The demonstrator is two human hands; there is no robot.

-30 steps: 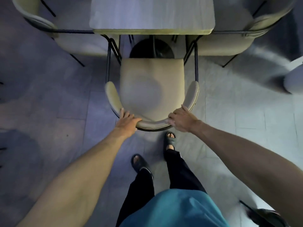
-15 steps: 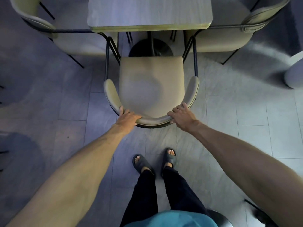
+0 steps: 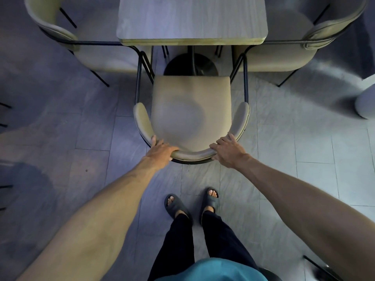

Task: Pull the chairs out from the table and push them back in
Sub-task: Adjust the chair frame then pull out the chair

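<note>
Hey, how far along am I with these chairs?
Done: the middle chair sits pulled out, its seat clear of the table edge. In hand: the left hand and right hand grip its curved backrest. Left: pushing it back in. The left chair and right chair sit tucked in; whether they've had their turn can't be told.

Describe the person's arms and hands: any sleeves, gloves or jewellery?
The left arm and right arm are bare, with no sleeves showing. The left hand and right hand wear no gloves, and no watch, ring or bracelet is visible.
</note>
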